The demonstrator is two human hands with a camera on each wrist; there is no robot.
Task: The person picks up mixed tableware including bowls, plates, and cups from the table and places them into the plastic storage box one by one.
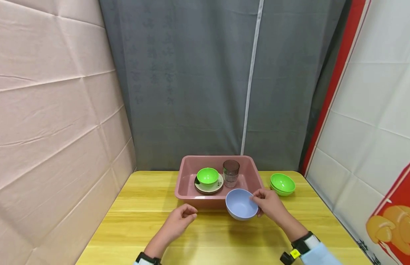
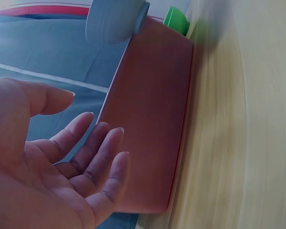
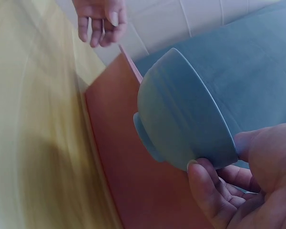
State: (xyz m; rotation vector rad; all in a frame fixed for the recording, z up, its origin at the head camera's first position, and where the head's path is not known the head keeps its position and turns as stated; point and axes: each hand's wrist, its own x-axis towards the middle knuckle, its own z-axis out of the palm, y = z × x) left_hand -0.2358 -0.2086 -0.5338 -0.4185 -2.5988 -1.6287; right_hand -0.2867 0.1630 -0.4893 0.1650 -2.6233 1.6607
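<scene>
My right hand pinches the right rim of a light blue bowl, thumb on the inside and fingers beneath. In the head view the bowl overlaps the front wall of a pink basin; the right wrist view shows it tilted, its foot ring off the table. My left hand holds nothing, its fingers relaxed and slightly bent, near the basin's front left. Inside the basin, a green bowl sits on stacked plates, with a dark-tinted glass to their right.
Stacked green bowls stand on the wooden table, right of the basin. A grey curtain hangs behind the table. White cloth walls rise at both sides.
</scene>
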